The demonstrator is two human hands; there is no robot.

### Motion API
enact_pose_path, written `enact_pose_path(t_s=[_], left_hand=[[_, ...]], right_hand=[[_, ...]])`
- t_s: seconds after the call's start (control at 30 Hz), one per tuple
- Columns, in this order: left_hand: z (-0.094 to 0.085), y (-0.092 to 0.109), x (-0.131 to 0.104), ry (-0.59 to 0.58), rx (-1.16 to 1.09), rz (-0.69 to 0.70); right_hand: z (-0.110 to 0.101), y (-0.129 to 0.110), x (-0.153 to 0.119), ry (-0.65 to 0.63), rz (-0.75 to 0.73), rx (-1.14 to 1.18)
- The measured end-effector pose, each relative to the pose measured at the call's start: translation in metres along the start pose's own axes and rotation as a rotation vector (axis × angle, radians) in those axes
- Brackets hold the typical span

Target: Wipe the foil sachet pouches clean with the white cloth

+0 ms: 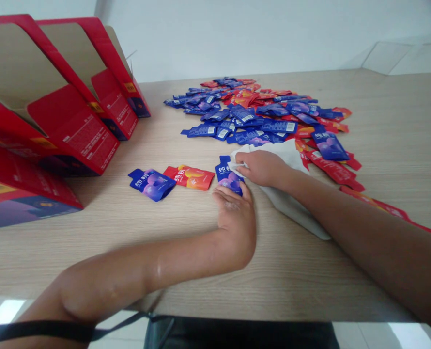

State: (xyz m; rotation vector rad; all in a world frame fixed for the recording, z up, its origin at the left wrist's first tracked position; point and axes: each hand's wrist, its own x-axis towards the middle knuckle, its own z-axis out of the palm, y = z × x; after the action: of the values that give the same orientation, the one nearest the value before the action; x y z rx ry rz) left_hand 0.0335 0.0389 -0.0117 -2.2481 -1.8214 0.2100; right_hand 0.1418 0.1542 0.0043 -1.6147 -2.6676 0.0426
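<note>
Under the fingers of my left hand [234,206] lies the lower end of a blue pouch [224,170] with purple fruit printed on it. My right hand [259,167] is closed on a white cloth [291,201], and a bunched corner of it touches the pouch's upper right side. The rest of the cloth spreads beneath my right wrist and forearm. To the left of my left hand, a red pouch [195,177] lies flat, its end meeting another blue pouch [153,185].
A heap of blue and red pouches [242,114] covers the back middle of the wooden table [128,252]. Several red pouches [333,167] trail off to the right. Open red cartons [79,128] line the left side. A pale wall stands behind.
</note>
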Motion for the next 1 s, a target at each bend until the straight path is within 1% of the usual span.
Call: enact_pose_path(t_s=[0.07,0.13,0.2,0.23,0.27,0.33,0.4,0.47,0.57,0.7,0.83,0.93,1.0], left_hand=[[0.001,0.0,0.0,0.005,0.001,-0.002],[0.001,0.0,0.001,0.007,0.004,0.002],[0.0,0.001,0.002,-0.002,0.01,0.006],[-0.001,0.001,0.002,-0.01,0.013,0.005],[-0.001,0.001,0.003,-0.019,0.017,0.005],[-0.003,0.001,0.003,-0.035,0.033,0.01],[-0.004,0.001,0.003,-0.041,0.051,0.019],[-0.004,0.0,0.003,-0.04,0.059,0.021],[-0.004,0.0,0.002,-0.028,0.046,0.005],[-0.003,0.0,0.001,-0.004,0.019,-0.018],[-0.002,0.0,0.001,0.005,0.025,-0.005],[-0.001,0.0,0.001,-0.004,0.029,0.002],[-0.001,0.001,0.002,-0.019,0.041,0.006]], right_hand=[[-0.002,0.002,0.0,0.026,0.015,-0.005],[-0.006,0.0,-0.002,0.08,0.006,0.009],[-0.011,-0.005,-0.004,0.13,-0.041,0.04],[-0.013,-0.008,-0.006,0.133,-0.082,0.056],[-0.014,-0.011,-0.008,0.114,-0.129,0.07],[-0.014,-0.018,-0.01,0.02,-0.215,0.085],[-0.011,-0.022,-0.011,-0.05,-0.242,0.093],[-0.008,-0.023,-0.01,-0.069,-0.221,0.092],[-0.005,-0.02,-0.008,-0.058,-0.183,0.077],[-0.004,-0.015,-0.006,-0.036,-0.14,0.058],[0.0,-0.009,-0.004,-0.011,-0.072,0.028],[0.002,-0.005,-0.003,0.021,-0.025,-0.003],[0.0,-0.003,-0.003,0.04,-0.003,-0.013]])
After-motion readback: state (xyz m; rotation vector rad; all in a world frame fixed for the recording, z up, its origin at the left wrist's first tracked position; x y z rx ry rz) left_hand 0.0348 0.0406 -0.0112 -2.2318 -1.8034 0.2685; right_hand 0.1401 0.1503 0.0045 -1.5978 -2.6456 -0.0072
